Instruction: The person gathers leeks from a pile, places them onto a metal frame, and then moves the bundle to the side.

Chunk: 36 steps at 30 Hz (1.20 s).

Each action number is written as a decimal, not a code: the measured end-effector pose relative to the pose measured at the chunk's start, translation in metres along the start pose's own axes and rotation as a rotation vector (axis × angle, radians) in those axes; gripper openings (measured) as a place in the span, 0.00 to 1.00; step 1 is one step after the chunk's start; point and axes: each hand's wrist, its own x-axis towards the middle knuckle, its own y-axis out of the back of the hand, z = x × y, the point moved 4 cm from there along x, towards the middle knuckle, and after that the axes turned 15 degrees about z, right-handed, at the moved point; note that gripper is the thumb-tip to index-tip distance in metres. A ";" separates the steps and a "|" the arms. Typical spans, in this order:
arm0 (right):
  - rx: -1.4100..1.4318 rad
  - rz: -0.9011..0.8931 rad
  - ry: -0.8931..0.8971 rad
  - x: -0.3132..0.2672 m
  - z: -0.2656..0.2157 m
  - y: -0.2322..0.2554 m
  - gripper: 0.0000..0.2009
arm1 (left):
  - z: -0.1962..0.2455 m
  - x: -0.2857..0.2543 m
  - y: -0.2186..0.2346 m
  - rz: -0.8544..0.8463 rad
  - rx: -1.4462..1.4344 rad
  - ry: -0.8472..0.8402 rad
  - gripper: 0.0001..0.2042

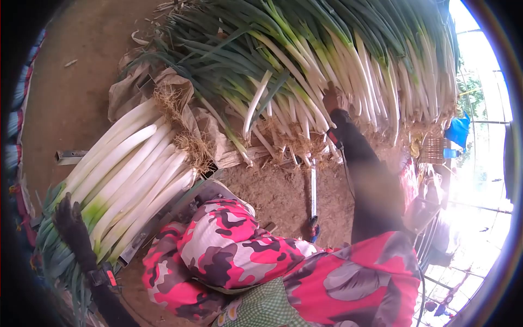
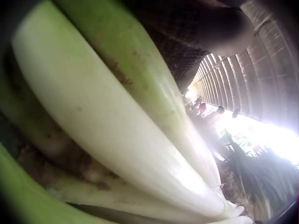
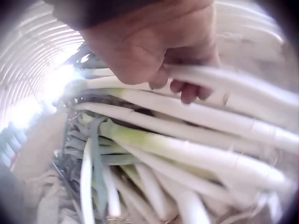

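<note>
Now two leek piles: right hand [image 3: 154,42] fingers [image 3: 189,91] grip leek [image 3: 243,86]; left hand [image 1: 68,218] grip unclear.

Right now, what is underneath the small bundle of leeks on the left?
The small bundle of leeks lies on a metal rack, beside brown sacking. The left hand rests on its green ends. The ground beneath is covered.

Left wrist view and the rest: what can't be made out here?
- Left hand: left wrist view shows only leek stalks up close; whether the fingers curl round the trimmed bundle cannot be told.
- Right hand: fingertips tucked behind a stalk in the big pile; tiny in the head view.
- Thin tool on the ground: too small to identify.
- Head view's right edge: overexposed.
</note>
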 end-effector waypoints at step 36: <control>-0.072 -0.225 0.120 -0.108 -0.004 0.003 0.20 | -0.003 -0.003 0.004 0.004 -0.056 0.075 0.17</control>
